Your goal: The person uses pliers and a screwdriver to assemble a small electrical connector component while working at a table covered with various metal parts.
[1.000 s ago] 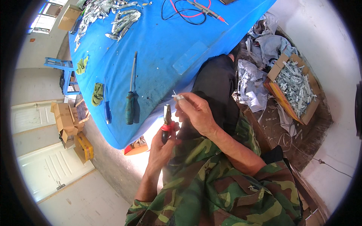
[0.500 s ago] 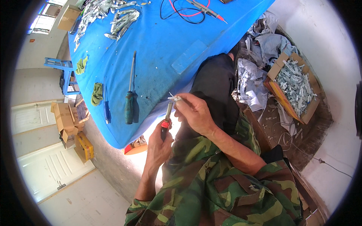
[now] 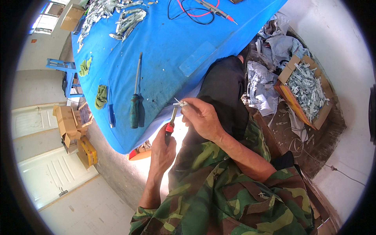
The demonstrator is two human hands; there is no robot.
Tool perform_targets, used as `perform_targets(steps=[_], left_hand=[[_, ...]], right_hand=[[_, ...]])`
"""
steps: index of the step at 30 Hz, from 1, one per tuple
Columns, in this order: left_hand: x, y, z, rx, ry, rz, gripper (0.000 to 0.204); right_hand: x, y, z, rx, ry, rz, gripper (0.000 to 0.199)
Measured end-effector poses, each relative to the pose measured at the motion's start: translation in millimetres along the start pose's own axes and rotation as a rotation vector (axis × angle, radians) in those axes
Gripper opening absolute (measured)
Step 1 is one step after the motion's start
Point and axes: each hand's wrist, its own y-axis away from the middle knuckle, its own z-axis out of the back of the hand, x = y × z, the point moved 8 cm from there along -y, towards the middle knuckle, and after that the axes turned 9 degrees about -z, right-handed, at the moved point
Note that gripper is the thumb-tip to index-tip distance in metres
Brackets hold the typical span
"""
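Note:
My left hand (image 3: 162, 150) is closed around the handle of a red-and-black knife (image 3: 170, 124), whose flat metal blade points up. Pinched between the thumb and fingers of my right hand (image 3: 201, 117) is a small white strip-like piece (image 3: 179, 103) with thin ends sticking out. The blade tip reaches up to this piece and seems to touch it. Both hands are above my lap, just off the near edge of the table. Fingertips partly hide the white piece, so its full shape cannot be made out.
The blue-covered table (image 3: 164, 47) holds a large screwdriver (image 3: 135, 102), a thin blue screwdriver (image 3: 111, 111), green gloves (image 3: 101, 97), test probes (image 3: 219, 12) and a pile of silvery strips (image 3: 129, 21). On the right stands a carton (image 3: 291, 64) of white strips beside grey plastic bags (image 3: 260, 84).
My left hand and the knife have shifted slightly left, and the blade now leans at a different angle against the white piece. My right hand stays nearly where it was.

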Motion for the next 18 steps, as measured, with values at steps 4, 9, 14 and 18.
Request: perform_targets(steps=[4,9,14,18], left_hand=[[0.3,-0.4,2.3,-0.025,-0.036,-0.072,0.039],[-1.1,1.1,3.3,-0.063,-0.06,-0.116,0.036],[3.5,-0.7,1.9,-0.084,-0.099,-0.167,0.034],[-7.9,1.1,2.9,-0.12,-0.152,-0.23,0.028]], right_hand=[[-0.9,0.5,-0.9,0.008,-0.002,-0.016,0.029],[-2.1,0.9,-2.2,0.011,0.035,-0.029,0.028],[1.5,2.1,-1.7,0.002,0.082,-0.032,0.028],[0.9,0.1,-0.3,-0.005,0.114,0.005,0.031]])
